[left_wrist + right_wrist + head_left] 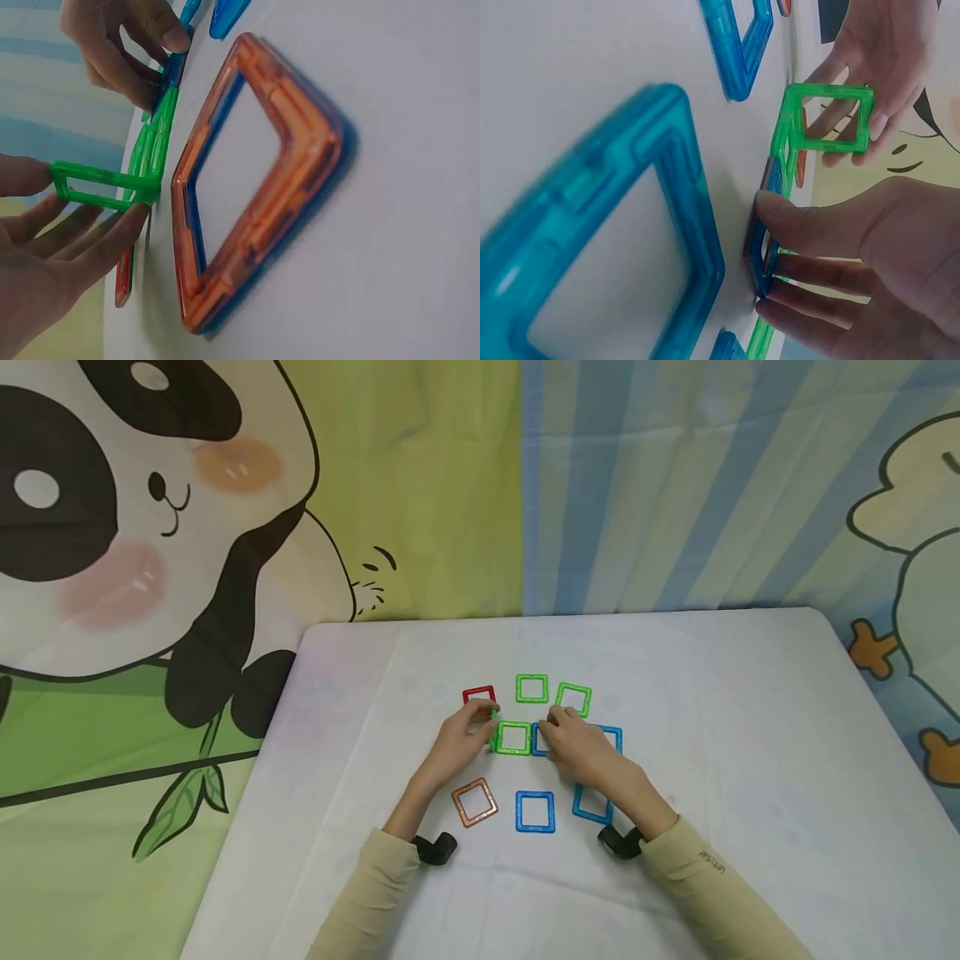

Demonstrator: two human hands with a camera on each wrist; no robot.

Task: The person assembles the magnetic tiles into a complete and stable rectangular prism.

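Observation:
My left hand (457,743) holds a green square magnetic tile (864,120) upright between thumb and fingers. The lower edge of that tile meets the outer side of a flat green magnetic tile (513,752) on the table. Beside the flat green one lies a blue magnetic tile (535,740), edge to edge with it. My right hand (588,752) pinches this blue tile at its edges, thumb on the near side and fingers beyond. The hand covers most of it in the head view.
Loose tiles lie around on the white table (712,718): a red one (478,689) behind my left hand, two green ones (532,677) farther back, an orange-brown one (459,810) at near left. Several blue tiles (535,829) lie in front and to the right.

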